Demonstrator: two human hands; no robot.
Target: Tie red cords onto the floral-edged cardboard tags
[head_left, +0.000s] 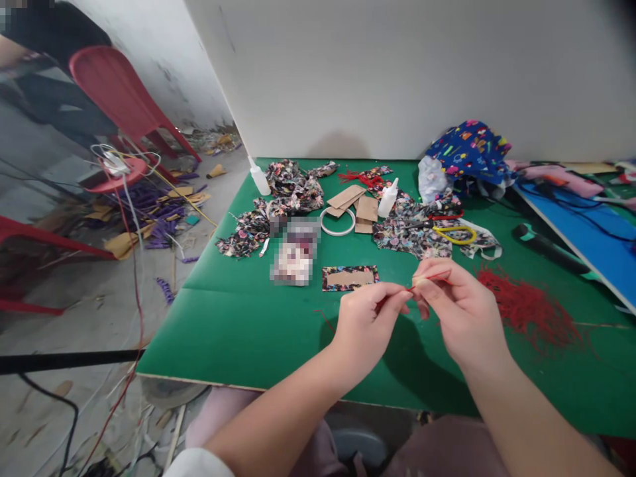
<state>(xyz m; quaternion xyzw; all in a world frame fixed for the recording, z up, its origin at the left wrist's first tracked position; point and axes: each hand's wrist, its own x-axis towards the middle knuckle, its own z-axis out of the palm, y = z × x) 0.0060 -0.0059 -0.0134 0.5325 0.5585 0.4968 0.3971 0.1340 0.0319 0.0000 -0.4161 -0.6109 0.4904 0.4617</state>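
Observation:
My left hand [370, 318] and my right hand [460, 308] meet fingertip to fingertip above the green table [238, 338]. Both are closed in a pinch on a thin red thread [437, 275], which runs between them and over my right fingers. A loose red end [325, 318] shows left of my left hand. Beyond my left hand lies a small cardboard rectangle [350, 278] edged with dark floral fabric. Right of my right hand spreads a tangled heap of red threads [531, 308].
Floral fabric scraps [412, 232], yellow-handled scissors [454, 235], a white ring [338, 232], cardboard pieces [366, 213] and two white squeeze bottles [388, 199] [259, 179] lie farther back. A black-and-green tool [551, 252] rests at right beside a blue board [596, 232]. A person sits on a red chair [116, 86].

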